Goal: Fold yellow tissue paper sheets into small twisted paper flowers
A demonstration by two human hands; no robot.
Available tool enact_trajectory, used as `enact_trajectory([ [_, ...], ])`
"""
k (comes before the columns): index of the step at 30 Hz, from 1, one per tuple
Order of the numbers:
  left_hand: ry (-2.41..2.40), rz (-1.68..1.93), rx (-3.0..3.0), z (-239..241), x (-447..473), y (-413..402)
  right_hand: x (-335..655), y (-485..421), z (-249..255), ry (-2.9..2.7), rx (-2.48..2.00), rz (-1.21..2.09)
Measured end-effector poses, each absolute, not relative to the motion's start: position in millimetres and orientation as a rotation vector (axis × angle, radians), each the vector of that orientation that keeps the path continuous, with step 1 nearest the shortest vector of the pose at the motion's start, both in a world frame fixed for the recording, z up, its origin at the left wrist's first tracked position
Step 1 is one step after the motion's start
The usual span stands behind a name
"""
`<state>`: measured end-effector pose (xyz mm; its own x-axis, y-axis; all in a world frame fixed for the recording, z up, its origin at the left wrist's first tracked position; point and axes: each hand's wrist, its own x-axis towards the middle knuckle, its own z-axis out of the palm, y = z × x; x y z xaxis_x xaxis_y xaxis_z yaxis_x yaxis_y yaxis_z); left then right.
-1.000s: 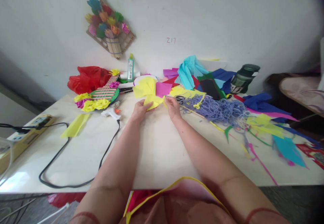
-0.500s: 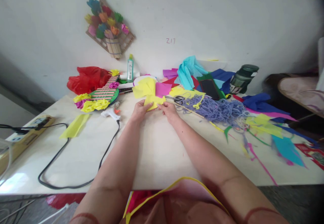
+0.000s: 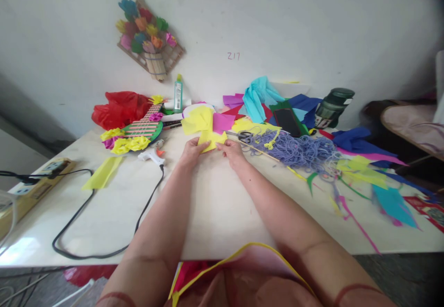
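Now the right hand (image 3: pixel 231 152) sits lower and closer to the left hand (image 3: pixel 192 152) than it did 1 second ago, when it was raised at the far right end of the yellow paper (image 3: pixel 208 141). In the last half second the hands have hardly shifted; only the top edge of the paper looks a little more dipped in the middle.

The paper is between the 2 hands, over the middle of the table (image 3: pixel 222 214), just in front of a bigger yellow sheet (image 3: pixel 197 119). The left hand is closed on its left side, thumb on top; the right hand pinches its lower right edge between thumb and finger. Whether the paper or the hands rest on the table, I cannot tell.

With the right hand lower, the scissors (image 3: pixel 245 135) show more fully, lying beside a thin stick (image 3: pixel 260 150) and a heap of purple string (image 3: pixel 298 150). The glue gun (image 3: pixel 152 155) and a loose yellow strip (image 3: pixel 103 173) lie untouched to the left.

For the work, I take this as a change of hold: the edge seems to be getting small, careful shaping, with 2 hands keeping the paper steady.
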<state>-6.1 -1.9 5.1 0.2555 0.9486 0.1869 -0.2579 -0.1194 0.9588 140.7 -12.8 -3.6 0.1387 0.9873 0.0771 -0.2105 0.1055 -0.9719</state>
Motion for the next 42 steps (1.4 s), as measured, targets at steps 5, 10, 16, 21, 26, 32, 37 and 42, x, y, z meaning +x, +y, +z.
enact_trajectory([
  [5,0.764,1.207,1.306,2.1,-9.0,0.5,141.6,-15.3,-0.5,-1.007,-1.045,1.172],
  [10,0.811,1.191,1.344,1.6,-10.8,0.9,146.1,-16.8,5.2,-1.032,-1.015,1.257],
  [16,0.832,1.069,1.367,2.6,-8.9,-2.1,154.5,-12.7,2.8,-1.183,-1.043,1.235],
  [21,0.884,1.004,1.401,2.1,-7.8,-1.9,156.8,-10.8,0.9,-1.207,-1.123,1.235],
  [26,0.928,1.063,1.384,-0.2,-8.0,1.8,155.5,-10.8,1.6,-1.171,-1.130,1.223],
  [32,0.964,1.055,1.415,0.3,-8.5,1.3,159.6,-11.2,2.8,-1.212,-1.138,1.216],
  [37,0.997,0.988,1.460,5.1,-8.0,-4.3,164.2,-12.1,6.5,-1.294,-1.150,1.272],
  [42,0.931,1.005,1.413,8.0,-5.8,-6.4,162.6,-12.1,5.3,-1.265,-1.184,1.247],
])
